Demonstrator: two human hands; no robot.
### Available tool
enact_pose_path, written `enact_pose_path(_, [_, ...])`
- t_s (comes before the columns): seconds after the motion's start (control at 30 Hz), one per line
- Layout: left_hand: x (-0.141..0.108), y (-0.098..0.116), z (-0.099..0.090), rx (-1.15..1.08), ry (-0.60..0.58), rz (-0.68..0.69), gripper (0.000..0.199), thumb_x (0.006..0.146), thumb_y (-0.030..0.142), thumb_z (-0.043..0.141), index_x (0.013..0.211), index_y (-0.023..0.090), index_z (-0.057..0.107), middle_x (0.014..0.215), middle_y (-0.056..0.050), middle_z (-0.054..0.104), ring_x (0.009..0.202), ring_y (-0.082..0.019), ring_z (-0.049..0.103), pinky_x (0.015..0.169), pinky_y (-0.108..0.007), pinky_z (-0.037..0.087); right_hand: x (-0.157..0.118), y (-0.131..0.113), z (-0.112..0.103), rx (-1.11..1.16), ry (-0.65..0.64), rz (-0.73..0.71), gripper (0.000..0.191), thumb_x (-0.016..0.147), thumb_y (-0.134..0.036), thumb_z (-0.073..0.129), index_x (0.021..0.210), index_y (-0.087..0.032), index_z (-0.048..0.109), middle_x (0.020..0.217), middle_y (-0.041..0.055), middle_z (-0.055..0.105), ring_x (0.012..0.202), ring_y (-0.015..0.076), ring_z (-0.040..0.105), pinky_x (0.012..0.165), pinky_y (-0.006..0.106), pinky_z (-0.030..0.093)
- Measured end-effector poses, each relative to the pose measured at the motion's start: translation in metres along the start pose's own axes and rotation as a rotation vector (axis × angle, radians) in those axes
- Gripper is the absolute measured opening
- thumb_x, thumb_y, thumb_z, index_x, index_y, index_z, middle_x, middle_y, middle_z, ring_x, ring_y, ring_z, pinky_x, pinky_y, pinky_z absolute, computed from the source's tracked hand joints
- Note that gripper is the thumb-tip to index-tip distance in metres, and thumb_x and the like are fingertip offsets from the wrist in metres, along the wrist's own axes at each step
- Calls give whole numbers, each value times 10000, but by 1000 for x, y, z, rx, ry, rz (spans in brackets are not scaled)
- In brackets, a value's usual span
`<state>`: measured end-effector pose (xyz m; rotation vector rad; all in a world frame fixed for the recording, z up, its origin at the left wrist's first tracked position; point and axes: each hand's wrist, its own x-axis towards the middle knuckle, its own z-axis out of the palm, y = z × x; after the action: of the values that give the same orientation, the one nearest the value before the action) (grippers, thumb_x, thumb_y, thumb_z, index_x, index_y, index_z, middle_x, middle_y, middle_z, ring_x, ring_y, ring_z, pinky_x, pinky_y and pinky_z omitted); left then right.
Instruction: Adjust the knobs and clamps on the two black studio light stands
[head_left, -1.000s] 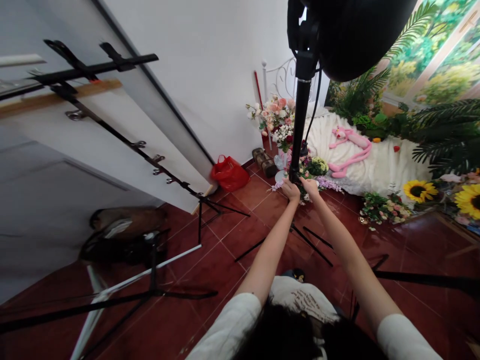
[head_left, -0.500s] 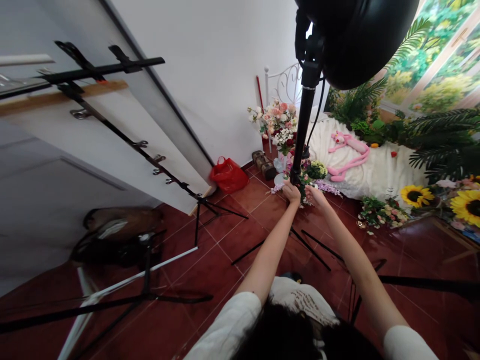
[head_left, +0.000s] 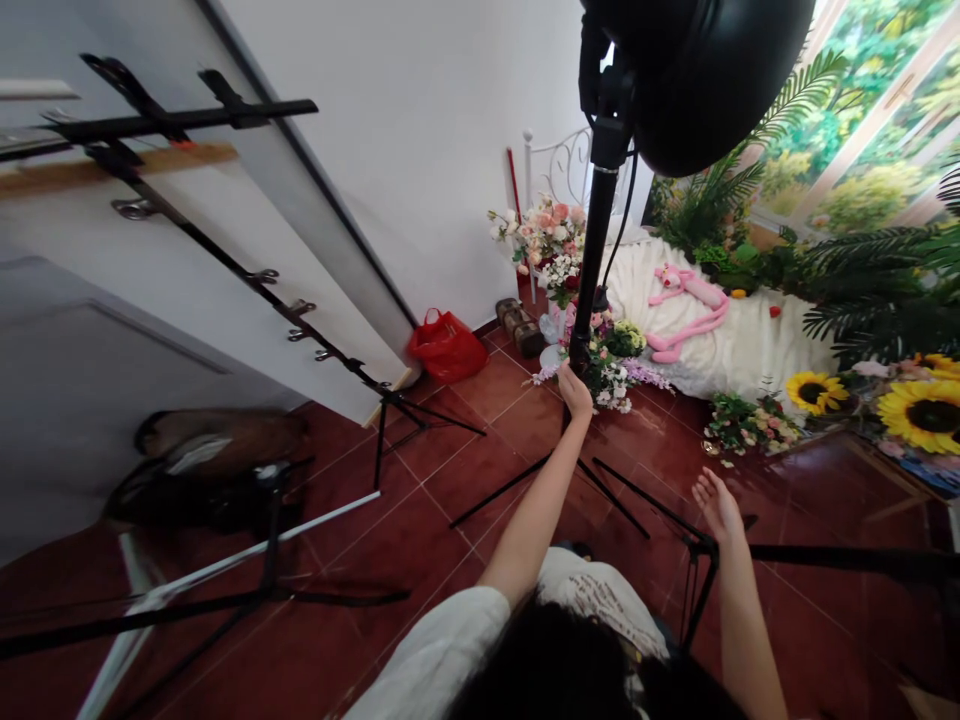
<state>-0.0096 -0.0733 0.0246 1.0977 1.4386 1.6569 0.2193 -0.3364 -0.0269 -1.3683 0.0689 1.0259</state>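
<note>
A black light stand (head_left: 597,235) rises in front of me, with a large dark lamp head (head_left: 712,80) on top and a cable hanging beside its pole. My left hand (head_left: 576,392) is closed around the pole low down, just under a joint; part of the fingers is hidden behind it. Off to the right, my right hand (head_left: 718,505) is held in the air above the floor, fingers apart and nothing in them. Below my left hand, the stand's legs (head_left: 611,498) spread over the red tiles.
White boards (head_left: 300,330) clipped to a black frame lean at the left. A red bag (head_left: 448,346) sits by the wall. Artificial flowers (head_left: 555,235), a pink plush toy (head_left: 694,305) on a white fur cover and sunflowers (head_left: 934,410) stand beyond. Another black stand leg (head_left: 847,562) crosses at right.
My right hand has left the pole and moved right and toward me, its fingers opening out. My left hand stays on the pole. The whole view has shifted slightly.
</note>
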Motion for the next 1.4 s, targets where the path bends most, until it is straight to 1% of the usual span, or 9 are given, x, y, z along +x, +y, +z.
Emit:
enact_pose_path(0.13, [-59,-37,-10,62,36,-7,543,986,409,286,1442,132,388,1529,-184,387,1450,-225,349,1203,-394,283,-11,10,-56,82,132,27,194,679,-268,679,867,-224,683,700,-37,672,622,73,644,690,193,563])
enact_pose_path(0.2, [-94,-58,-7,78,-17,-97,538,967,379,340,1436,119,384,1532,-203,368,1440,-248,364,1196,-415,296,-17,14,-73,111,172,16,185,684,-269,677,863,-224,680,694,-34,673,626,79,650,677,192,566])
enact_pose_path(0.3, [-145,-79,10,30,-321,-273,414,950,304,375,1309,136,497,1359,-199,556,1288,-264,536,1117,-451,398,-29,16,-83,152,187,-23,197,678,-271,700,869,-223,688,701,-23,685,646,92,665,682,201,576])
enact_pose_path(0.37, [-175,-79,27,-19,-550,-335,325,949,269,383,1206,162,552,1210,-176,651,1128,-245,637,1035,-428,470,-40,15,-86,186,191,-69,201,670,-268,719,864,-222,699,705,-15,695,641,96,667,684,207,580])
enact_pose_path(0.47, [-215,-60,59,-86,-853,-337,239,947,261,421,1117,184,570,1091,-139,697,973,-206,683,962,-398,512,-58,9,-91,244,237,-165,176,656,-269,744,822,-223,705,688,-12,700,599,97,653,652,212,576])
enact_pose_path(0.63, [-281,-8,114,-126,-1247,-272,213,956,251,410,1090,166,552,1079,-115,698,937,-169,674,961,-386,497,-89,3,-118,331,345,-260,186,627,-288,776,783,-211,710,670,-7,698,568,99,643,603,207,561])
enact_pose_path(0.9, [-395,62,178,-357,-1680,-11,245,956,310,429,1099,162,562,1122,-114,671,1080,-171,638,1017,-357,457,-132,13,-166,438,483,-399,249,627,-343,797,823,-206,727,701,-4,715,603,96,653,619,195,561])
enact_pose_path(1.13, [-443,99,203,-403,-1711,111,430,827,339,664,1192,151,538,1193,-153,643,1064,-215,640,980,-393,486,-160,41,-191,524,616,-408,237,642,-335,799,823,-205,721,687,0,712,582,96,650,620,207,559])
enact_pose_path(1.4, [-461,129,207,-271,-1688,-75,417,790,503,686,991,139,656,859,-89,704,763,-175,655,750,-304,527,-176,54,-199,590,652,-420,205,667,-323,789,820,-206,718,701,6,710,592,97,644,625,215,555])
